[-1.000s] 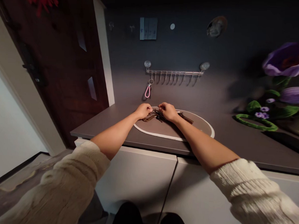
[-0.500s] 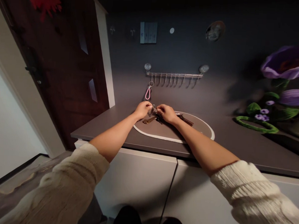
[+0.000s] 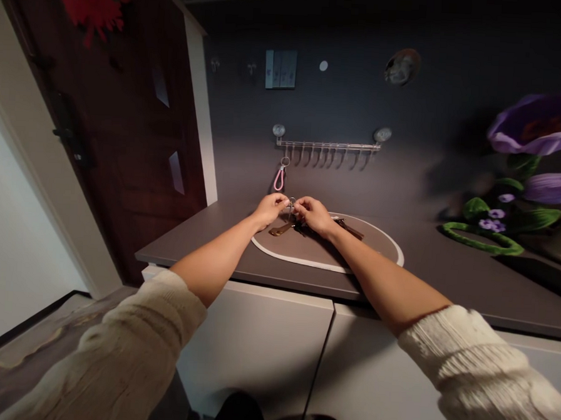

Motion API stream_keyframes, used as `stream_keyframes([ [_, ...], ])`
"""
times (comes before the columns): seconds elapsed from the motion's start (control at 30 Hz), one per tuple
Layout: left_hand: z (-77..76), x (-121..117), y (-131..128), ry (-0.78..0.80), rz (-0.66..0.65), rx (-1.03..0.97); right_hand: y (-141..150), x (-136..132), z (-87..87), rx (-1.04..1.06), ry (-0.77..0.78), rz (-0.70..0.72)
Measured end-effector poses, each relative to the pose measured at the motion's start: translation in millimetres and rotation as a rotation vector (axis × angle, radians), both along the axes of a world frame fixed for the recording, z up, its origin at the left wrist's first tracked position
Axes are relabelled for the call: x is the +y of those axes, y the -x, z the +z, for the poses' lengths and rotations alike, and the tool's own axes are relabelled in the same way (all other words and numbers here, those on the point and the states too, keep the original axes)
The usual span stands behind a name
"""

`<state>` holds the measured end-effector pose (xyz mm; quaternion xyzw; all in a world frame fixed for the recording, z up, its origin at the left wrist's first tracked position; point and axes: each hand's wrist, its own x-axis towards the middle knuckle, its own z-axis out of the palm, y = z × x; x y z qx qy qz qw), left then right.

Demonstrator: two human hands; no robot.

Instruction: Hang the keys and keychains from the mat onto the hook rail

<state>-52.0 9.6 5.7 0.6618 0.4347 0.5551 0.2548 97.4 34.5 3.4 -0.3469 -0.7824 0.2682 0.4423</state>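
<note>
Over the oval mat, my left hand pinches one side of a thin metal key ring. My right hand is closed at the ring's other side, thumb and fingers pressed together. The ring stands up between the fingertips of both hands. Below them, a brown strap-like fob lies on the mat, with dark keys beside it, partly hidden by my right hand. Another brown, elongated piece rests to the right of that hand; its kind is unclear.
A clear hook rail is fixed to the dark wall behind, with a pink loop keychain on its left end. Purple artificial flowers stand at the right of the dark countertop. A dark red door is at left.
The key ring has come upright and shows more plainly between my fingertips. Both hands keep nearly the same place; the whole view has shifted slightly downward.
</note>
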Motion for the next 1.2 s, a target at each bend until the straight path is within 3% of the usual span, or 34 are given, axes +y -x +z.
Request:
stream_keyframes([
  [0.37,1.4,-2,-1,0.003,-0.023,-0.039,1,-14,8.8,0.115,0.075,0.02],
  [0.73,3.2,-9,-6,0.089,0.045,-0.1,-7,-10,12.5,0.069,-0.094,-0.083],
  [0.93,-5.9,-2,-5,0.131,0.121,-0.031,-4,1,15.3,0.134,-0.146,-0.148],
  [1.03,-10.5,1,-5,0.133,0.121,-0.007,1,10,25.8,0.195,-0.107,-0.177],
  [1.2,-13.8,4,-6,0.164,0.127,0.018,15,21,57.6,0.306,-0.011,-0.189],
])
